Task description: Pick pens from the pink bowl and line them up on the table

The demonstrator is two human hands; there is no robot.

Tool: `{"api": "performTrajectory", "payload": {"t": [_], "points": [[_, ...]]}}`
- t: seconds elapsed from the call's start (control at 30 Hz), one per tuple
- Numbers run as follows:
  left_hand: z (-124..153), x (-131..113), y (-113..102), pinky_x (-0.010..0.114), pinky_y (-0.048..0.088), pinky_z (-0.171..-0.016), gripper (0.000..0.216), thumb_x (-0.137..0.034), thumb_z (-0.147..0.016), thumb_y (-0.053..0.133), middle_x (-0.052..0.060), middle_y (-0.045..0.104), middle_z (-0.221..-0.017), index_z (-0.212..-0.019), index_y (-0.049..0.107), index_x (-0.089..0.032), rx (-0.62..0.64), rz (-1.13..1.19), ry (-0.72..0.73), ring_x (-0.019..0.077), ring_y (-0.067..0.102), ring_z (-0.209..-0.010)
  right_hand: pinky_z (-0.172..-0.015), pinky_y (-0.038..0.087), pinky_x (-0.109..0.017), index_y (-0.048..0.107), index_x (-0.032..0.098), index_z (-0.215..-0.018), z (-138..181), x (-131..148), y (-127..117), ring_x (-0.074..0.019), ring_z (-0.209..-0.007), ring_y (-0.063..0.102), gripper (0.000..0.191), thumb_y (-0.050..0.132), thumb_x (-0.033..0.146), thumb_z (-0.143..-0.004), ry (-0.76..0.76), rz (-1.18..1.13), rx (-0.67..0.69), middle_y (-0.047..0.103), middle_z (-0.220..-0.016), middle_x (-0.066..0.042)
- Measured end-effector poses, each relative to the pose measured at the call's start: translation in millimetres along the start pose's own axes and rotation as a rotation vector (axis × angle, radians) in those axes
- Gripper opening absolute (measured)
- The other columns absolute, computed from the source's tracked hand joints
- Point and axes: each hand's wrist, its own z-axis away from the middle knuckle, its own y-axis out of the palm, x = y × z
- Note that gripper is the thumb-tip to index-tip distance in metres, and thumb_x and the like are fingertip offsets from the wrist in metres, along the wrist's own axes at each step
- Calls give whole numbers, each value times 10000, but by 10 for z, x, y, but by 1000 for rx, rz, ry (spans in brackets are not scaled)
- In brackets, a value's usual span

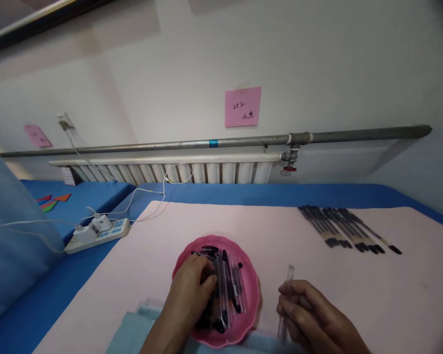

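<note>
A pink plastic dish [251, 295] sits on the pale pink sheet near the front edge, full of loose pen parts [231, 282]: clear barrels, black caps and refills. My left hand [192, 290] reaches into the dish with fingers curled down onto the parts; what it grips is hidden. My right hand [306, 309] is to the right of the dish, closed round a clear pen barrel [289, 275] that points up and away. A row of several assembled black pens [347, 228] lies at the far right of the sheet.
A white power strip [98, 231] with chargers and white cables lies on the blue cover at left. A radiator [177, 169] and a grey pipe [221, 142] run along the wall. A pink note [242, 106] hangs above. Light blue cloth [133, 334] lies at the front.
</note>
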Motion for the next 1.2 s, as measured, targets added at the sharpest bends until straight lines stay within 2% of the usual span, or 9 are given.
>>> {"api": "performTrajectory", "payload": {"t": [0.1,0.27,0.43,0.6,0.8,0.93,1.1,1.2], "points": [[17,-75,62,322,371,-725,51,-184,-682,539,57,608,-834,-696,587,-194,48,-170,17,214,535,-820,-427,349,-231,528,225,-797,13,29,21,-116,-455,469,270,503,491,-754,2,35,8,481,-543,49],[10,-128,144,354,345,-760,132,-195,-697,510,116,612,-909,-778,608,-159,41,-378,3,255,523,-876,-426,330,-229,509,222,-808,33,79,42,-109,-451,460,211,462,426,-781,-31,85,28,470,-544,54],[-7,-53,152,327,343,-726,132,-165,-670,527,87,614,-863,-785,591,-167,10,-369,-44,233,527,-829,-465,369,-236,507,223,-808,37,117,33,-118,-460,478,190,457,405,-786,-38,119,42,443,-512,66],[-4,-46,190,292,349,-728,194,-98,-686,489,64,611,-886,-776,632,-193,23,-313,0,190,538,-824,-468,362,-234,495,224,-817,39,126,31,-116,-462,481,158,449,372,-789,-33,141,56,439,-510,72],[2,-62,264,337,341,-757,182,-233,-759,496,100,612,-922,-784,669,-180,26,-453,26,224,540,-848,-486,375,-231,495,226,-794,45,125,52,-118,-456,479,125,443,340,-794,-74,130,78,428,-489,78],[1,-73,271,357,333,-764,188,-256,-750,515,105,609,-952,-816,673,-178,15,-528,-10,235,536,-849,-478,358,-227,505,229,-790,54,146,60,-119,-458,474,119,449,333,-785,-72,142,60,422,-485,79],[20,-133,271,400,316,-809,257,-335,-733,544,127,592,-1022,-870,679,-165,6,-597,4,295,501,-942,-479,363,-229,501,224,-797,52,144,67,-114,-459,461,138,447,349,-778,-64,115,73,421,-507,76],[32,-160,284,400,313,-814,260,-320,-743,531,128,592,-1025,-886,680,-162,3,-618,-10,298,489,-959,-474,360,-225,496,223,-789,54,137,72,-110,-458,452,131,451,346,-782,-69,102,74,419,-510,78]]}}
